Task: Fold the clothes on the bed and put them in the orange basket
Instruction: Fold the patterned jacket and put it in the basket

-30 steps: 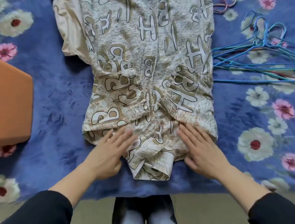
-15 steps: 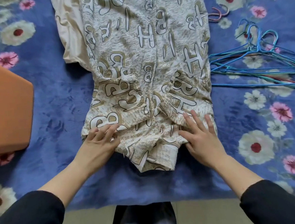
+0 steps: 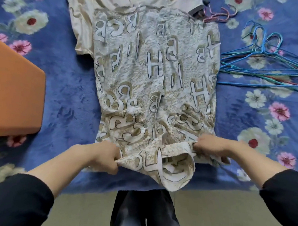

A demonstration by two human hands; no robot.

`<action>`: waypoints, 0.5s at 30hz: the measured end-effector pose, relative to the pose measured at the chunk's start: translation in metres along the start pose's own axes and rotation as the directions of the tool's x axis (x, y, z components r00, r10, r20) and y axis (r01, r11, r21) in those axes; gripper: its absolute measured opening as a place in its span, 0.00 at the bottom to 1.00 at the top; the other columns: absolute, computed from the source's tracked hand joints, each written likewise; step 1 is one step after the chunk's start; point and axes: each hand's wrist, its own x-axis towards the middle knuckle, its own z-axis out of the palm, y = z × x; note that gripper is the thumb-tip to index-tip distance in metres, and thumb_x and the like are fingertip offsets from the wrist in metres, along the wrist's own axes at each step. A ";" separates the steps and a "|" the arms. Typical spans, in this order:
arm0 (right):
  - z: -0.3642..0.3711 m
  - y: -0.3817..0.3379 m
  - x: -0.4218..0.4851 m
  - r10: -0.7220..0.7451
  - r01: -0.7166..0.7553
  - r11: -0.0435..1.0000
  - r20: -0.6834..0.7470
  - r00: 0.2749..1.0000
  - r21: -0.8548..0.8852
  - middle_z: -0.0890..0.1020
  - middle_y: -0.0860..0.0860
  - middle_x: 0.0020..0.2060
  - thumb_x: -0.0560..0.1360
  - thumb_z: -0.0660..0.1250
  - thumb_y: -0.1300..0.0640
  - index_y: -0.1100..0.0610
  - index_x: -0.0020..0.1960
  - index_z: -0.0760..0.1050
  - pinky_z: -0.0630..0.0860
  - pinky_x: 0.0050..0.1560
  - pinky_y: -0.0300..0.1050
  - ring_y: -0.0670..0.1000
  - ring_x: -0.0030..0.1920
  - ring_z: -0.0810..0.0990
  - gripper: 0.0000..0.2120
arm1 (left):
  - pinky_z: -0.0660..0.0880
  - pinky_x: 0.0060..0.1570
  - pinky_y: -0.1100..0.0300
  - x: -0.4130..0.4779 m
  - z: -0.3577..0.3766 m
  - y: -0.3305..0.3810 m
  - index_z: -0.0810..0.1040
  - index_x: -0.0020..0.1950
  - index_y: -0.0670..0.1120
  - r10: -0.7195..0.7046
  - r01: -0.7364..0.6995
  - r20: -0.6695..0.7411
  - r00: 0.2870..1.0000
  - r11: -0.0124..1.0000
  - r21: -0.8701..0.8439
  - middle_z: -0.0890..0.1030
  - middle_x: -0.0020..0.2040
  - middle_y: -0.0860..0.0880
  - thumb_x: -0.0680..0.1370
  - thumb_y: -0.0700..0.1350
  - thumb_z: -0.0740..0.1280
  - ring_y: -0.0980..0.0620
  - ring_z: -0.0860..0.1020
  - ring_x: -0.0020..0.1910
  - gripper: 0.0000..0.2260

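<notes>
A person stands at the edge of a bed covered in a blue floral bedspread [image 3: 67, 87], partway through folding a cream-and-beige T-shirt printed with large letters [image 3: 156, 80]. The shirt lies flat and lengthwise in the middle of the bed, its sides apparently already turned in over the body. The left hand [image 3: 103, 158] and right hand [image 3: 209, 146] each pinch a corner of the near end, fingers curled round the cloth, which is raised slightly off the bedspread. By the look of it, the end-to-end fold is only starting. A plain cream garment [image 3: 82, 29] shows under the shirt's far end and seems yet to be folded. The orange box-shaped basket with a slot handle [image 3: 15, 98] sits well to the left; its inside is out of view. A tangle of blue wire hangers [image 3: 265, 64] lies just beside the shirt on the right.
</notes>
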 end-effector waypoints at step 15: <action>-0.115 -0.018 -0.009 0.080 -0.083 0.996 -0.091 0.993 -0.032 0.65 0.49 0.30 0.79 0.58 0.60 0.52 0.32 0.61 0.63 0.31 0.39 0.47 0.30 0.62 0.17 | 0.66 0.33 0.59 -0.018 -0.118 -0.038 0.74 0.43 0.37 0.019 -0.104 -0.148 0.989 0.799 -0.592 0.70 0.31 0.50 0.63 0.43 0.63 0.52 0.68 0.31 0.13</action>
